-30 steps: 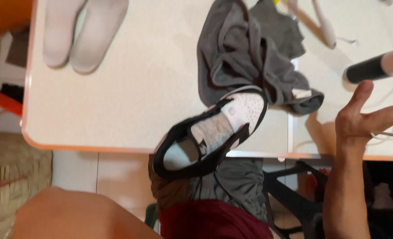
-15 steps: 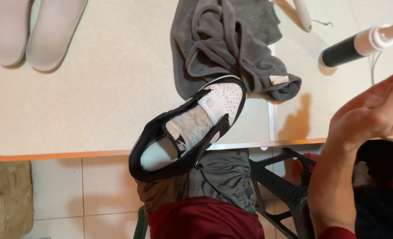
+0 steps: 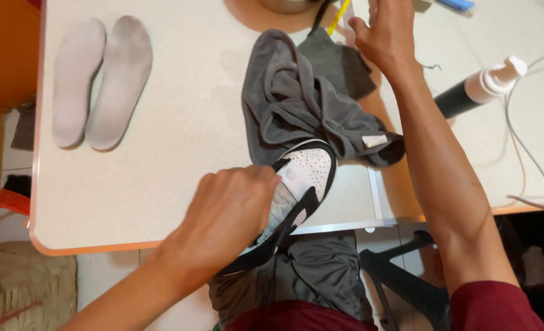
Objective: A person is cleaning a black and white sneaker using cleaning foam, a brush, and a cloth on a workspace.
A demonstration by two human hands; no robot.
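A black and white sneaker lies tilted over the table's near edge, its toe resting on a crumpled grey towel. My left hand is closed over the sneaker's opening and tongue, gripping it. My right hand reaches far across the table past the towel, fingers spread and empty, close to a yellow stick and a round brown object at the far edge.
Two grey insoles lie side by side at the table's far left. A black bottle with a white pump top lies at the right beside a thin white cable. A woven basket stands on the floor at left.
My left hand has come in and taken hold of the sneaker. My right hand has moved from the right side to the far middle of the table. The view has shifted.
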